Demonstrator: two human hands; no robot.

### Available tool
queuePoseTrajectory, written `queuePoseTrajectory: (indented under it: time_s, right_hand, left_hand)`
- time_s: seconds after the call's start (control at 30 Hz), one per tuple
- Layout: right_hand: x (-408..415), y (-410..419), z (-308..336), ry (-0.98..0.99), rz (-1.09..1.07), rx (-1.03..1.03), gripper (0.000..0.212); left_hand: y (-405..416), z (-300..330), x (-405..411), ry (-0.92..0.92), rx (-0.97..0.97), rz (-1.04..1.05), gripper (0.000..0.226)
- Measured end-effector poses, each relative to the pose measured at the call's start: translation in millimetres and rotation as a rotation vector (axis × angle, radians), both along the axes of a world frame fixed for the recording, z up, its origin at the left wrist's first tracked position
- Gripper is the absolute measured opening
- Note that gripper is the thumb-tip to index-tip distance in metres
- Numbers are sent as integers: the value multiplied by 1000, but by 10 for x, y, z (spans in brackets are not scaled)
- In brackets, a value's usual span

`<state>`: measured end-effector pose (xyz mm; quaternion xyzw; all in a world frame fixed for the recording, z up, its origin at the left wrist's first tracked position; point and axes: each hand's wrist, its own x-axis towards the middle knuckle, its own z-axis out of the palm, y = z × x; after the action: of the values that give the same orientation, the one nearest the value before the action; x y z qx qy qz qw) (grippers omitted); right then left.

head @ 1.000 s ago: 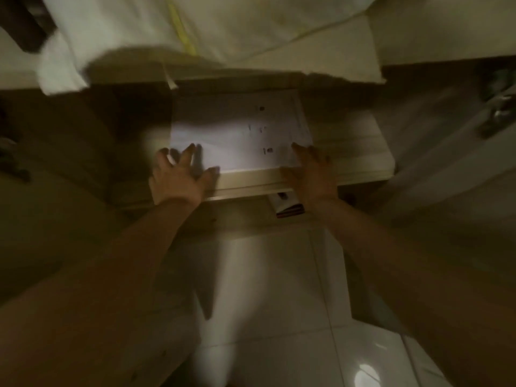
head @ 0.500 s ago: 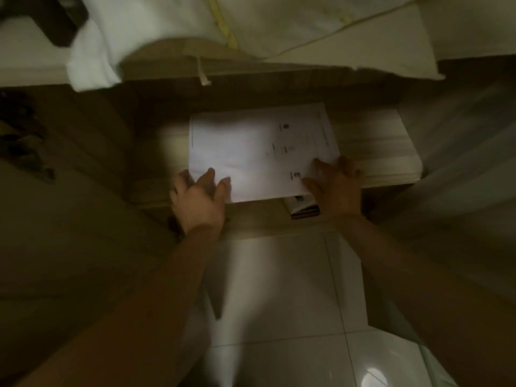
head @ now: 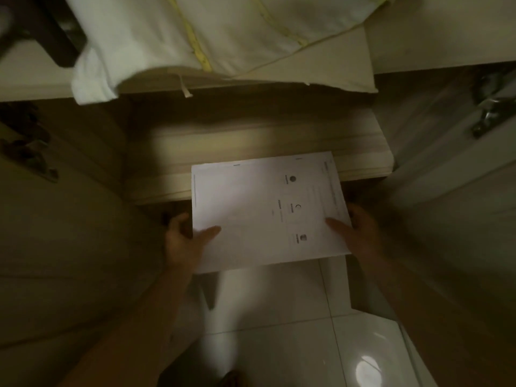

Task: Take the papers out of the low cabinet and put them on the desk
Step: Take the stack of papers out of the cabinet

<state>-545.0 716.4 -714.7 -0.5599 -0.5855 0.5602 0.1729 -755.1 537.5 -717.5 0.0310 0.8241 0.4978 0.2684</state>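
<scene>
I have both hands on the papers (head: pixel 268 210). My left hand (head: pixel 185 244) grips the stack at its near left corner, thumb (head: pixel 208 233) lying on top and the other fingers hidden beneath. My right hand (head: pixel 360 233) grips the right edge, thumb on the top sheet near the print, the rest of the fingers wrapped under.

The stack is flat and roughly level, its far part over the front edge of the cabinet shelf (head: pixel 251 143) and its near part out over the floor (head: pixel 279 331). Whether the far edge touches the shelf I cannot tell. The top sheet shows a few small dark marks and faint lines of text.

Above the shelf, the desk (head: pixel 435 32) carries a white cloth (head: pixel 195 29) with yellow seams, which hangs over its front edge. An open door (head: pixel 460 174) stands to the right, its metal hinge (head: pixel 491 113) showing.
</scene>
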Motion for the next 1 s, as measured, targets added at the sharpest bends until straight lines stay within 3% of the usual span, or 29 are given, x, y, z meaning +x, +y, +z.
queuePoseTrajectory:
  time_s: [0.27, 0.5, 0.9, 1.0]
  right_hand:
    - [133, -141, 257, 46, 178, 104, 46]
    - [329, -294, 758, 5, 186, 73, 46]
    - [898, -711, 2669, -54, 151, 235, 53]
    - [1113, -843, 3113, -37, 132, 187, 50]
  left_hand:
    - [-226, 114, 234, -118, 126, -282, 68]
    - [-391, 448, 533, -183, 157, -282, 72]
    - [-646, 2340, 928, -82, 192, -422, 68]
    - [-773, 2878, 1075, -68, 163, -432, 67]
